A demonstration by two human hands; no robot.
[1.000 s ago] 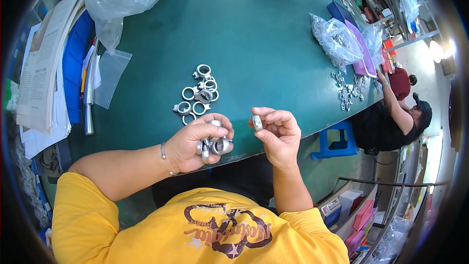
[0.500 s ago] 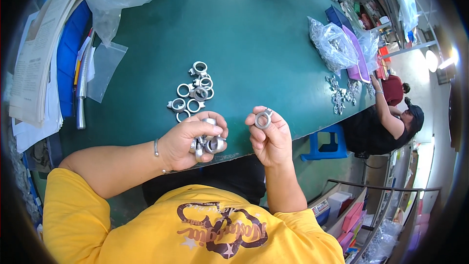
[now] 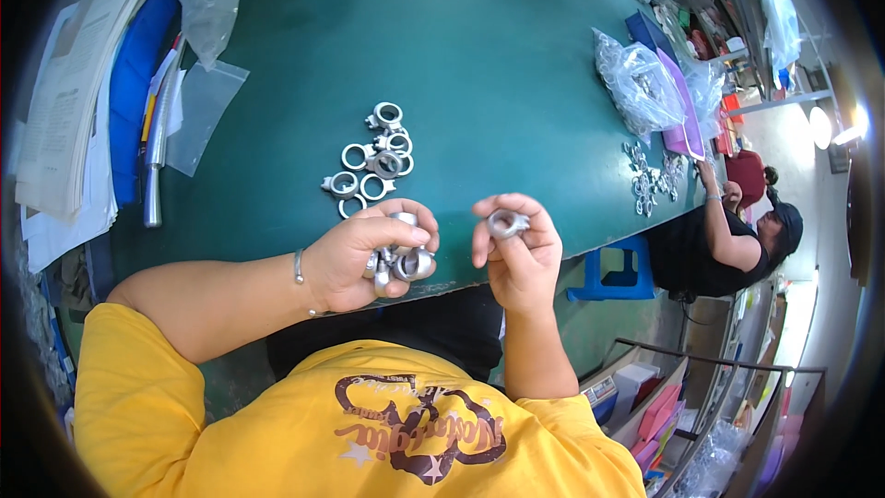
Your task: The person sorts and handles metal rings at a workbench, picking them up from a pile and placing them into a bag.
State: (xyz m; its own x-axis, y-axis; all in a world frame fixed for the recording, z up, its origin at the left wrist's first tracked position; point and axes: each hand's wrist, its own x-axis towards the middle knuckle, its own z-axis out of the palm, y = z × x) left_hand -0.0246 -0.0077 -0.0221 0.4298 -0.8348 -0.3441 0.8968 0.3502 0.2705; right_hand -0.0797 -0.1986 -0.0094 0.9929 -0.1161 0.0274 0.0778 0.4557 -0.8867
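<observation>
Several metal clamp rings [image 3: 398, 263] are clutched in the curled left hand [image 3: 355, 258] over the desk's [image 3: 498, 74] near edge. One metal ring [image 3: 506, 222] is pinched in the right hand's [image 3: 518, 254] fingertips. A loose ring pile [image 3: 373, 161] lies just beyond.

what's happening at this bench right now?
A person in a yellow shirt is at a green table, handling small metal rings. The left hand holds a cluster of several metal rings, and the right hand pinches a single ring between its fingers. More rings lie in a loose pile on the table just beyond the hands. At the right edge another person works over their own small metal parts, beside clear bags of parts.
</observation>
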